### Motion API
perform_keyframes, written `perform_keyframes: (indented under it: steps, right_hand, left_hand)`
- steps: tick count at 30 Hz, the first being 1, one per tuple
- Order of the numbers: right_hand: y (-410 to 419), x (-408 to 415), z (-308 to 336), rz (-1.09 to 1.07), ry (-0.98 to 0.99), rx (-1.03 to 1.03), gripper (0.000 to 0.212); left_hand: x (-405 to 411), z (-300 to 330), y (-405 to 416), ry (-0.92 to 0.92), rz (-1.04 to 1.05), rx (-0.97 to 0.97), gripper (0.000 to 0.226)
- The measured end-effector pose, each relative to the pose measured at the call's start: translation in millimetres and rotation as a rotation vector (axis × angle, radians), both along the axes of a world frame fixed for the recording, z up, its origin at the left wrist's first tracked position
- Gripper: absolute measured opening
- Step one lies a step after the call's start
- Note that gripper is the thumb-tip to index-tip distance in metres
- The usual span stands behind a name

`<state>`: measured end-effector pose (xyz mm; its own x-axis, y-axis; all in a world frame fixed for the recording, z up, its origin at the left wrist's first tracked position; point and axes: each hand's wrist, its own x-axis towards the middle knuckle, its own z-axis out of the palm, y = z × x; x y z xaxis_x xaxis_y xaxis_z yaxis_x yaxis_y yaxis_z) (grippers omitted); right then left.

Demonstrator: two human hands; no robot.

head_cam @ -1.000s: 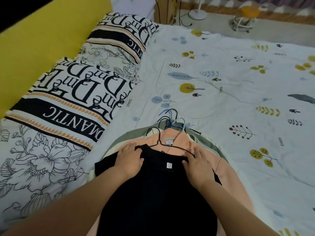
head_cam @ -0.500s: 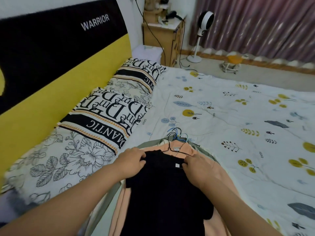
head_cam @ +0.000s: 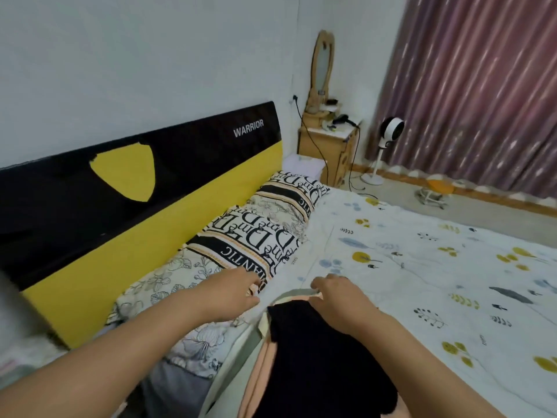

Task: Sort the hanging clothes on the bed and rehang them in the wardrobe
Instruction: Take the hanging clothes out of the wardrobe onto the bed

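Open quilt (head_cam: 422, 267) is lying free to the right and beyond the stacked clothes (head_cam: 316, 357). Passage leftward is being blocked by pillows (head_cam: 256, 236), backed by the headboard (head_cam: 150, 191).

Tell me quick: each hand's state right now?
Left hand: free, loosely curled over the printed black-and-white pillow.
Right hand: gripping the top of the stacked clothes, black garment uppermost.

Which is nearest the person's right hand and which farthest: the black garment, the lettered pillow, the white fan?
From the right hand:
1. Black garment, touching, directly beneath it.
2. Lettered pillow, to the left, by the headboard.
3. White fan, far off by the curtain.
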<state>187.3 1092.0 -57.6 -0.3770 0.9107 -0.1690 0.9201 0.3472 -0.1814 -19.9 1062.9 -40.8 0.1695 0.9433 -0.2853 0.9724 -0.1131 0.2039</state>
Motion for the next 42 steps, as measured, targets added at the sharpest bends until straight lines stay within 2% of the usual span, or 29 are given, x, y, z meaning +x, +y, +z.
perform_keyframes:
  steps: [8,15,21,32,42]
  right_hand:
    - [-20.7,-39.9,62.2,0.237,-0.014,0.04,0.043]
    - [-52.7,-56.3,89.8,0.497,0.018,0.093,0.05]
    - [-101.4,-78.6,103.4,0.736,0.055,0.134,0.056]
    - [-248.5,-161.7,124.6,1.121,0.154,0.132,0.054]
    - [-442.7,-247.3,141.3,1.447,0.254,0.095,0.055]
  left_hand:
    - [-31.7,62.5,-72.0,0.061,0.21,0.092,0.048]
    - [-27.5,78.6,-148.1,0.15,0.45,0.095,0.051]
    - [-13.5,88.5,-234.3,0.148,0.668,0.122,0.051]
    - [-20.3,107.5,-425.2,0.173,1.045,0.074,0.05]
    - [-44.0,122.6,-631.8,0.193,1.357,0.066,0.055]
